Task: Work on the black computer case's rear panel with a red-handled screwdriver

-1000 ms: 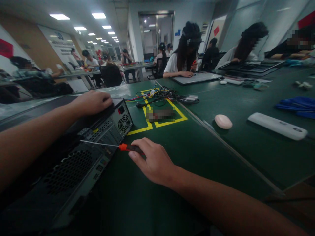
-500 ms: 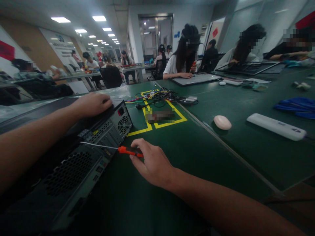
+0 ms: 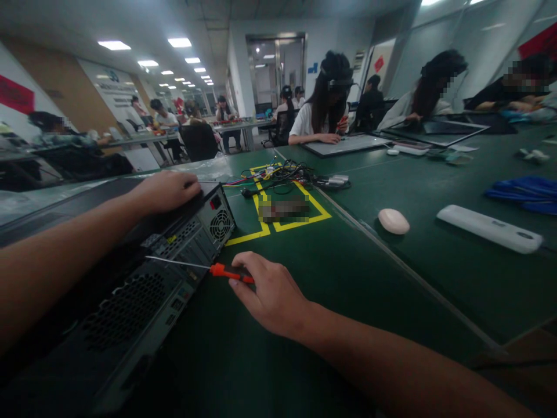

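A black desktop computer case (image 3: pixel 143 290) lies on its side on the green table (image 3: pixel 331 273), its rear panel with a fan grille facing me. My left hand (image 3: pixel 167 191) rests palm down on the case's top edge, fingers curled over it. My right hand (image 3: pixel 270 293) grips the orange-and-black handle of a screwdriver (image 3: pixel 204 267). The thin shaft points left, with its tip at the case's rear panel.
A yellow-taped square (image 3: pixel 278 217) holds a bundle of cables (image 3: pixel 287 173). A pink oval object (image 3: pixel 394 221), a white bar-shaped device (image 3: pixel 489 228) and blue cloth (image 3: pixel 524 191) lie to the right. Other people sit at laptops across the table and at further tables.
The screwdriver and my right hand have stayed at the rear panel, the handle turning slightly in my fingers. The view has tilted down a little. My left hand has not moved.
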Demonstrator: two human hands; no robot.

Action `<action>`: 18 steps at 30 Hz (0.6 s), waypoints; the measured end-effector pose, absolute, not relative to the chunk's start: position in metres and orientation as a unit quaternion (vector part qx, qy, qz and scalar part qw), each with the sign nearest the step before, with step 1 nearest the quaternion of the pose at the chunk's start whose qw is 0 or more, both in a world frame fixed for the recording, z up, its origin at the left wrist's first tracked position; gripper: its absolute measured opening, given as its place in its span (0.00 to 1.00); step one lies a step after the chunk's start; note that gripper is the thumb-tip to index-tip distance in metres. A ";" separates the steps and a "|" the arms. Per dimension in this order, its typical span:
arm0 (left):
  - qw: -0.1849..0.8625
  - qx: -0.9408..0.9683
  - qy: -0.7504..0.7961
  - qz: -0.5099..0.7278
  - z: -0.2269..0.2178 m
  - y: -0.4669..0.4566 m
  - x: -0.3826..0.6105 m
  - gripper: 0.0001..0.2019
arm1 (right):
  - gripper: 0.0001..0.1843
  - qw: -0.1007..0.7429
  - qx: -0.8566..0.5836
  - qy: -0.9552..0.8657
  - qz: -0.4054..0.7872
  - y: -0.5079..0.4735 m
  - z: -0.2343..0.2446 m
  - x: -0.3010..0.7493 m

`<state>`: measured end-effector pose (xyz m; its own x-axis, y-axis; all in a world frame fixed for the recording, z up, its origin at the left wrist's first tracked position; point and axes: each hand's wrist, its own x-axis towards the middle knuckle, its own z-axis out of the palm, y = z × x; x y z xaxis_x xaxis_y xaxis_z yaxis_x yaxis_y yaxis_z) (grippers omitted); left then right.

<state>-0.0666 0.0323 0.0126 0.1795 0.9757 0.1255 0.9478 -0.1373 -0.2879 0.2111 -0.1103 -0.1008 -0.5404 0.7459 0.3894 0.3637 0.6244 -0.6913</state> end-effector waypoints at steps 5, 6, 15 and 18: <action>0.153 -0.757 -0.634 0.050 0.013 0.031 -0.066 0.26 | 0.10 0.340 -0.336 -0.834 0.276 -0.110 -0.099 0.212; 0.158 -0.755 -0.634 0.052 0.013 0.031 -0.065 0.26 | 0.10 0.340 -0.336 -0.834 0.274 -0.110 -0.100 0.212; 0.158 -0.745 -0.646 0.056 0.016 0.027 -0.060 0.24 | 0.11 0.336 -0.341 -0.835 0.271 -0.111 -0.099 0.212; 0.149 -0.748 -0.644 0.049 0.015 0.027 -0.060 0.25 | 0.12 0.333 -0.336 -0.838 0.273 -0.111 -0.099 0.213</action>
<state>-0.0605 0.0273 0.0153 0.1645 0.9792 0.1188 0.9499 -0.1248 -0.2865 0.2126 -0.1111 -0.0985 -0.5528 0.7443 0.3747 0.3815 0.6258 -0.6803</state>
